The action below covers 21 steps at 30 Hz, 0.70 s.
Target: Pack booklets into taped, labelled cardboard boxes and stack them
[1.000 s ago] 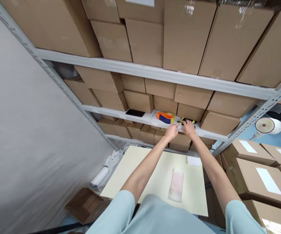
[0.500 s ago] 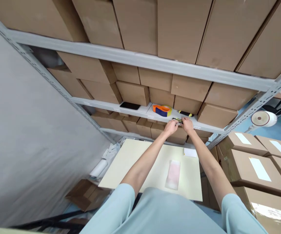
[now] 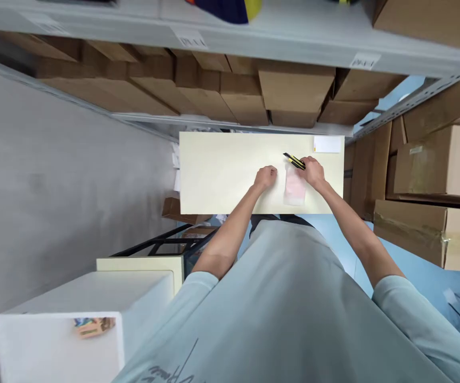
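Note:
A black and yellow utility knife (image 3: 294,161) is held in my right hand (image 3: 313,171), its tip pointing up and to the left over the tabletop (image 3: 222,170). Just below the knife lies a flat pink packet (image 3: 295,186) with whitish, see-through ends. My left hand (image 3: 265,177) is left of the packet, low over the table, fingers curled in and nothing showing between them. A white card or pad (image 3: 328,144) rests at the table's far right corner.
Past the table's far edge, a metal shelf (image 3: 230,45) holds cardboard boxes (image 3: 294,88). More boxes (image 3: 421,165) are stacked on the right. A grey wall (image 3: 54,202) bounds the left side. A white open bin (image 3: 82,292) stands at lower left.
Both hands have come down from the shelf to the tabletop, and the knife has come along in my right hand. The view has tilted downward.

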Available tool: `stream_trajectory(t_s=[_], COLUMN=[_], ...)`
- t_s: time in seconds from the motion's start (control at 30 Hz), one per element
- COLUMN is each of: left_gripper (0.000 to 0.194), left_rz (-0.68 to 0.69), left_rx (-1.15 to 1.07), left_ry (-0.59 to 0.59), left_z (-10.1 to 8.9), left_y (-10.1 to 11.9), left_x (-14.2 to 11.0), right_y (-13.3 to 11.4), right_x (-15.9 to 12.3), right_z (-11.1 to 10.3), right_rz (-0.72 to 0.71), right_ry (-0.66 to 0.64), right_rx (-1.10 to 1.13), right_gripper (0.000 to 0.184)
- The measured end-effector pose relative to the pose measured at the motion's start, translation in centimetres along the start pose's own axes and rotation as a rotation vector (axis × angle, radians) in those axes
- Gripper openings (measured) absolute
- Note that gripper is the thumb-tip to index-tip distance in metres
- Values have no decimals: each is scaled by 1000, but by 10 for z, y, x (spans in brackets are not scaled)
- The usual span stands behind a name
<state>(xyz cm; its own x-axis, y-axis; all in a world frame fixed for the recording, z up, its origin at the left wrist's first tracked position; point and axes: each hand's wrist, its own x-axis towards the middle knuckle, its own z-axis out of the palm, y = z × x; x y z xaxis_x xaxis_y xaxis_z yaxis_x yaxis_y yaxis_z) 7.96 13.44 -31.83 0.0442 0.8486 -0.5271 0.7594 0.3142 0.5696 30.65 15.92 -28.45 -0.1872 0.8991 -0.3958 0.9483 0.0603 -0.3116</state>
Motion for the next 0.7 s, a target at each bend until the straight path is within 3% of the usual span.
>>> stream_trajectory(t_s=[0.1, 0.23, 0.37, 0.5, 0.7], left_gripper=[28, 28, 43, 41, 48], left_rz=[-35, -115, -238, -315, -288], left_rx=[9, 27, 61, 14, -10], left_ry=[-33, 1, 31, 3, -19], left_z=[22, 33, 32, 28, 24], left_y=[-18, -19, -16, -16, -17], left_x=[4, 21, 36, 46, 48], right_y=[11, 9, -4, -20, -44], right_x=[-14, -18, -15, -17, -25], right_z=[33, 49, 48, 41, 32], right_rz=[94, 149, 146, 94, 110], right_ry=[-70, -32, -18, -40, -133], right_rx=[1, -29, -94, -151, -156], right_gripper=[37, 35, 32, 34, 46])
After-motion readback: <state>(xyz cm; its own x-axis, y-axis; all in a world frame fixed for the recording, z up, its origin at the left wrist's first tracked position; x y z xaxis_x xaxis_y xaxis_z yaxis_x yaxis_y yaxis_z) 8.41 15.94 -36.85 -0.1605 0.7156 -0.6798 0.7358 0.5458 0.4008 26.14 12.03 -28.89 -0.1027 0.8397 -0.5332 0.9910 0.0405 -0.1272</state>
